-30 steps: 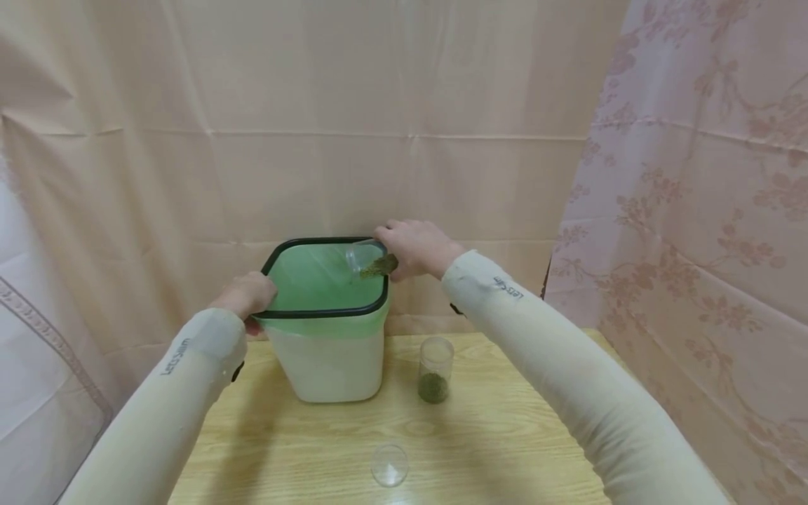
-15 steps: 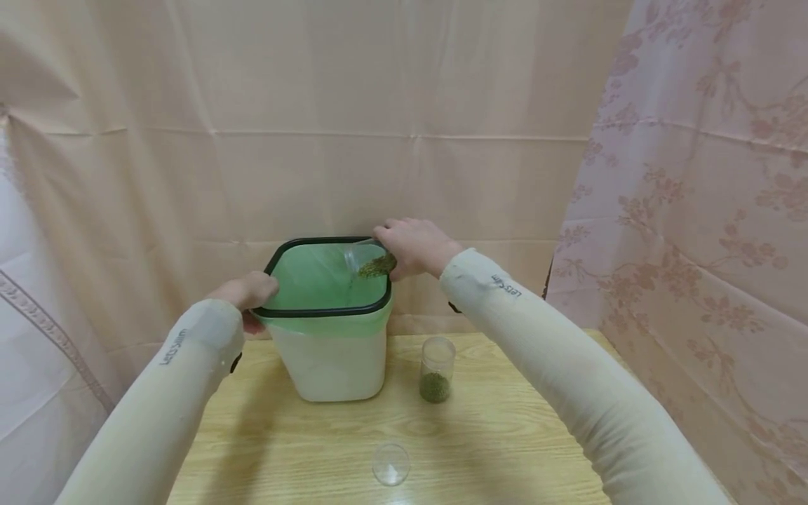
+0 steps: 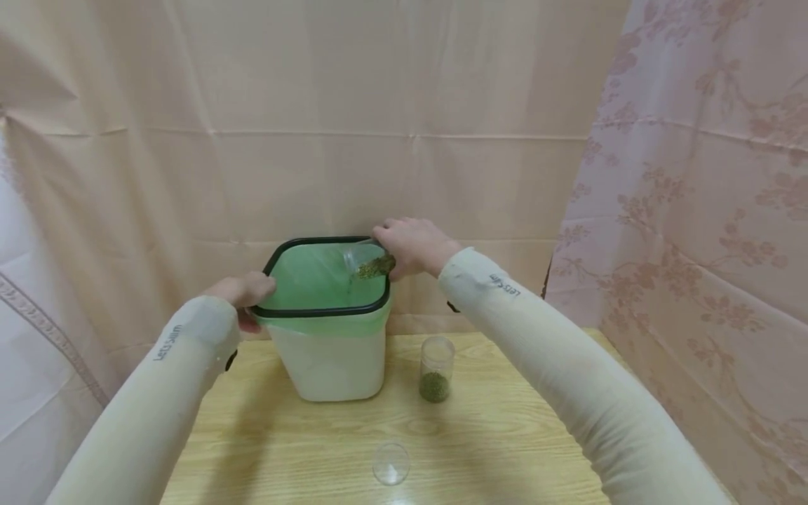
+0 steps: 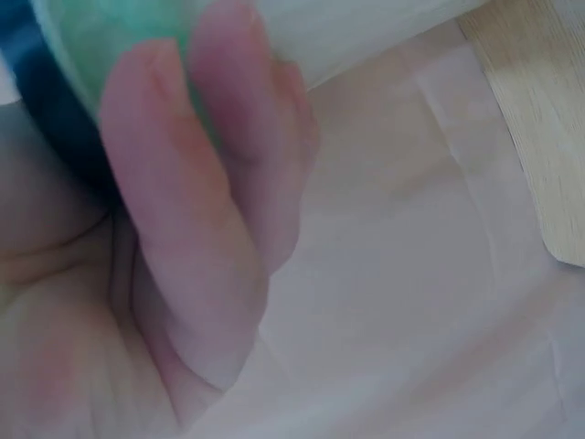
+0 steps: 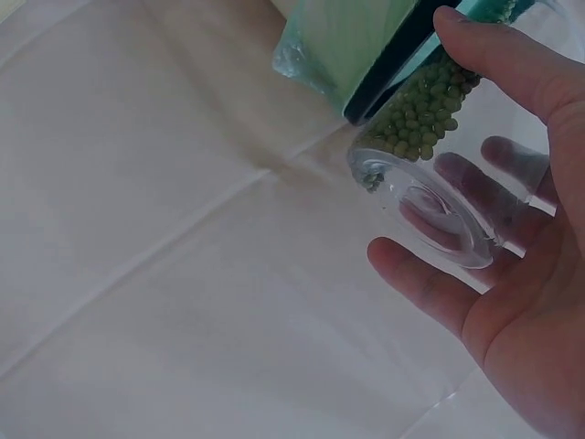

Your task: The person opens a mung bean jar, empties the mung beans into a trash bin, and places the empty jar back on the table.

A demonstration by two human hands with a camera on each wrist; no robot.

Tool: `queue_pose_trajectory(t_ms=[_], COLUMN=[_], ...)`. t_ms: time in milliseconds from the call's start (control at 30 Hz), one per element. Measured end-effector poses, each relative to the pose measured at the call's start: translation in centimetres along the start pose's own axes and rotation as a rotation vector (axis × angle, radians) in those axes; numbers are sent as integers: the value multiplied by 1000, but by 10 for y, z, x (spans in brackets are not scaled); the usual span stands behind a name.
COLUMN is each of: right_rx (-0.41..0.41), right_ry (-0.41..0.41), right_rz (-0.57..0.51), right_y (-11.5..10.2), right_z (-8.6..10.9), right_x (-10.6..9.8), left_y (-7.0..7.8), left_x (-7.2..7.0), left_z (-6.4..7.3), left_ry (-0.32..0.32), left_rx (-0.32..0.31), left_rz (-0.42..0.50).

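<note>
My left hand (image 3: 243, 291) grips the black rim (image 3: 322, 312) of a whitish bin (image 3: 334, 368) at its left side; in the left wrist view the fingers (image 4: 183, 201) curl under that rim. A green bag (image 3: 303, 273) lines the bin and folds over its top. My right hand (image 3: 416, 245) holds a clear jar (image 5: 430, 215) on its side, mouth over the bin's right part. Green mung beans (image 5: 420, 114) lie along the jar's lower wall, and some fall from its mouth into the bin. The bin's bottom inside is hidden.
A second clear jar (image 3: 437, 368), partly filled with green beans, stands upright right of the bin. A round clear lid (image 3: 391, 463) lies near the front of the wooden table (image 3: 505, 435). A beige curtain (image 3: 303, 140) hangs close behind, a floral one (image 3: 707, 210) to the right.
The stream of beans falling from the jar shows more clearly than a second ago. My left hand keeps its hold on the rim, its forearm slightly further left. The jar has barely moved.
</note>
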State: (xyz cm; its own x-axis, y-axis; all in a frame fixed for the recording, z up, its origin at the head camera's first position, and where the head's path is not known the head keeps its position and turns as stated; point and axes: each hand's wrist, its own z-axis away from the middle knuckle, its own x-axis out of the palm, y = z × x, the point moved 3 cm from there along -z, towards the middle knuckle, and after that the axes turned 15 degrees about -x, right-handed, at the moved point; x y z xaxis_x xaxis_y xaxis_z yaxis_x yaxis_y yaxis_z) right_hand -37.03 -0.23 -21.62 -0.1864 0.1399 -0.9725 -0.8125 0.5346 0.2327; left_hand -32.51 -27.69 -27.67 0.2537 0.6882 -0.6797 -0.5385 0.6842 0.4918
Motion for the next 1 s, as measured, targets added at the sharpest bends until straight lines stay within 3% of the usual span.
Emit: queue_pose_trajectory(t_ms=[200, 433, 800, 1000], right_rx=[-2, 1, 21, 20], right_ry=[-6, 8, -22, -34], right_rz=[-12, -5, 6, 14], right_y=[0, 1, 1, 0], right_z=[1, 3, 3, -1], right_x=[1, -2, -2, -3], left_y=[2, 7, 13, 11], left_x=[-5, -8, -13, -13], left_z=[1, 5, 15, 15], left_ry=[-13, -52, -62, -58], left_rx=[-40, -38, -47, -46], left_rz=[-13, -75, -170, -150])
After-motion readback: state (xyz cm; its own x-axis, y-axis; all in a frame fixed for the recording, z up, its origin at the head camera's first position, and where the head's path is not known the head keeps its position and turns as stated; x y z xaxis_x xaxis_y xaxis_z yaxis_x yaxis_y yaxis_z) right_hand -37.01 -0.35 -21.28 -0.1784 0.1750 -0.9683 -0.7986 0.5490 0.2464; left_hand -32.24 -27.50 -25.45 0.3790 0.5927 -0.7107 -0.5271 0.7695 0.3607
